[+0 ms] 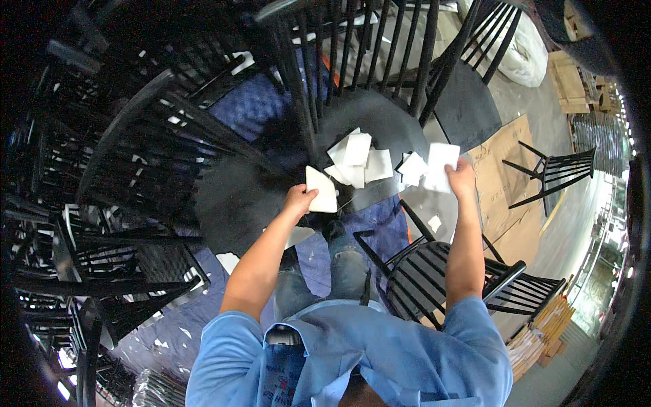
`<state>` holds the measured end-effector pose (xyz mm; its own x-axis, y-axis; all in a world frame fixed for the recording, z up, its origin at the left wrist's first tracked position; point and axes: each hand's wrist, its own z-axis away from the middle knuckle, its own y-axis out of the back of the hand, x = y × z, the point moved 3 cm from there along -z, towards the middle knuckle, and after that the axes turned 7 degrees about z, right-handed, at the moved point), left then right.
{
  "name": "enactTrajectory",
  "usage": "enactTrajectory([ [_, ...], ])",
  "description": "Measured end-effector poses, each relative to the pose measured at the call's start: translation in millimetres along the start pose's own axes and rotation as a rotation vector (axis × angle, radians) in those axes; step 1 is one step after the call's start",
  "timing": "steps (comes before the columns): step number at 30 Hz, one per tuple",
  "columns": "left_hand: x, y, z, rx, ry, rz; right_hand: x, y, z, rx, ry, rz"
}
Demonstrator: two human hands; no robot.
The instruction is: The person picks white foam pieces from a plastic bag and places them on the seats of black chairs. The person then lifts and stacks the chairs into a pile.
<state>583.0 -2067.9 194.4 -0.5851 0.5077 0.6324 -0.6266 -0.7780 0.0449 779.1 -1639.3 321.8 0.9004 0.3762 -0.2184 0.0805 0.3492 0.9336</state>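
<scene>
Left hand point(299, 201) grips a white pad point(322, 191); right hand point(462, 178) pinches a white rectangular sheet point(442, 166), both near a black chair seat point(388, 127). Both pieces look light, probably soft; edges suit holding.

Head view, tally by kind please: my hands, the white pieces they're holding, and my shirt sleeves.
Bare hands: 2, left hand and right hand
Held white pieces: 2, the left piece and the right piece, if each is single
Blue sleeves: 2, left sleeve and right sleeve
Total: 6
</scene>
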Motion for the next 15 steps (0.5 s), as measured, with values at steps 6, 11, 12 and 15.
enactTrajectory([
  [6,-21.9,76.2,56.8,0.496,-0.333,-0.164,11.2,37.5,-9.2,0.363,0.182,-0.238],
  [11,-19.2,144.2,137.2,0.745,-0.570,0.163,-92.2,41.7,60.2,0.007,0.305,-0.510],
  [12,1.3,159.8,161.3,0.820,-0.700,0.320,-111.2,35.9,80.5,-0.065,0.343,-0.529],
  [15,61.0,214.1,226.3,0.978,-0.867,0.658,-127.6,-22.6,108.1,-0.256,0.437,-0.507],
])
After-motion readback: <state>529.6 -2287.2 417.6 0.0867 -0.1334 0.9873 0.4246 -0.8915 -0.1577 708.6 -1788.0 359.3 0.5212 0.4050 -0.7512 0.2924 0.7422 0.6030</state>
